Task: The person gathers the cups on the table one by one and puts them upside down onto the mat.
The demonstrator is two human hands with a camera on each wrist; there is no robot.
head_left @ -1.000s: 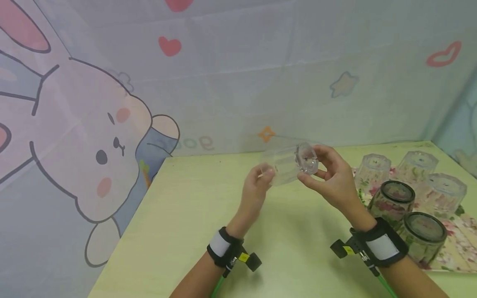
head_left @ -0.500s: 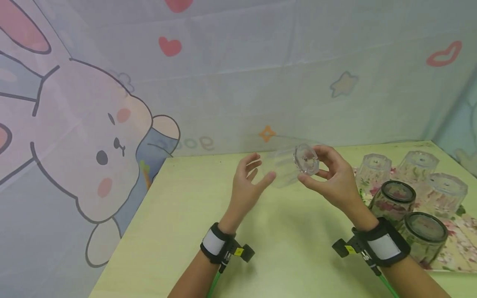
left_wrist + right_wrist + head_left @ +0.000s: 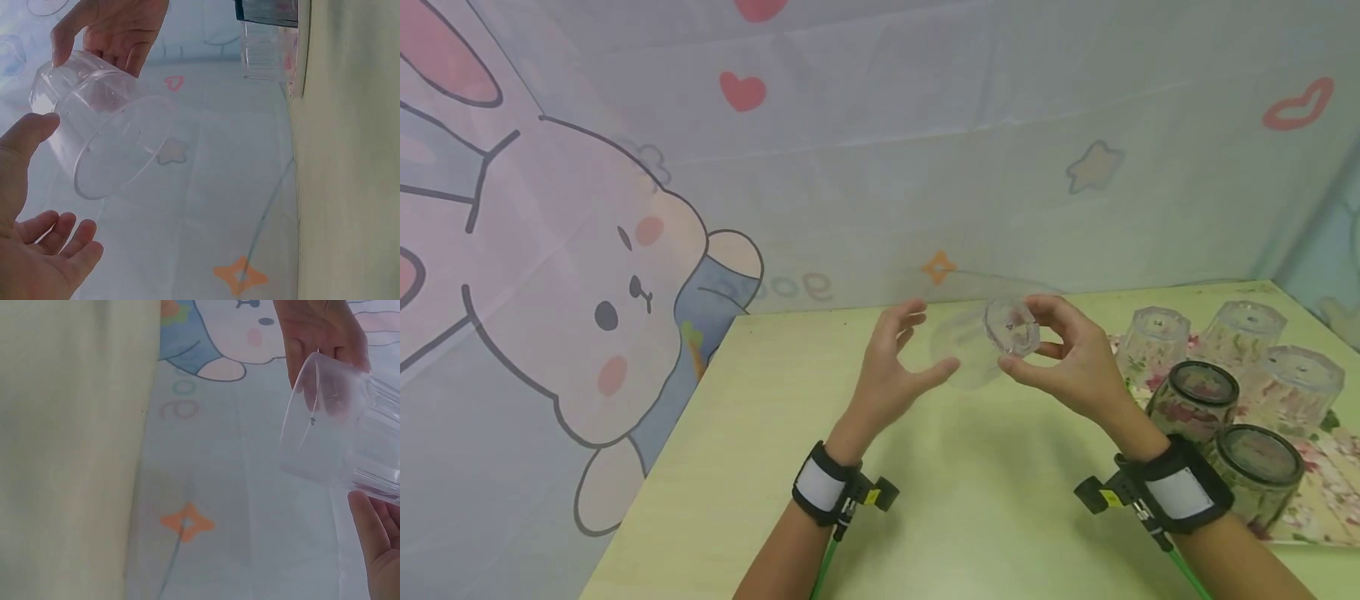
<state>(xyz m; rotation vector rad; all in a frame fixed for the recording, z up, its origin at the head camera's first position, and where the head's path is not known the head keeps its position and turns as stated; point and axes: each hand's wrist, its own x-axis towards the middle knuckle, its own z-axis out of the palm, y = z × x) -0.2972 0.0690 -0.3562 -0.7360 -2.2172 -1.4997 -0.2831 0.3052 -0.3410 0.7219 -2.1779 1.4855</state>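
R hand (image 3: 1067, 367) pinches base of clear cup (image 3: 981, 346), held sideways above table (image 3: 760, 467), mouth facing L. L hand (image 3: 891, 367) has fingers spread, just beside cup rim, not touching. Five upside-down glasses (image 3: 1217, 392) on floral mat (image 3: 1337, 492) to the R.

The frame edge cuts off the floral mat (image 3: 1333, 500) at right.
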